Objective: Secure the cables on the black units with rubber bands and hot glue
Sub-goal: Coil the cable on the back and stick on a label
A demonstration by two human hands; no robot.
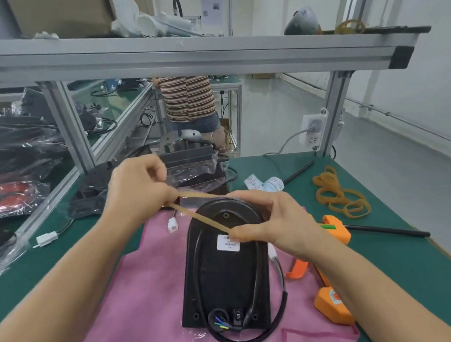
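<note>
Both bare forearms reach forward from the lower corners and converge above the black unit (224, 269). The left hand (136, 189) is raised over the unit's far left corner, fingers curled and thumb tucked in, gripping one end of the rubber band (201, 215). The right hand (275, 224) hangs lower, over the unit's rounded far end, its thumb and forefinger pinching the band's other end, the other fingers loosely bent. The band is taut between the two hands.

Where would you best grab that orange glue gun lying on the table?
By its handle, the thick orange end nearest the person, coming from above on the right. The glue gun lies flat beside the pink cloth; the right hand's forearm partly covers its middle.
</note>
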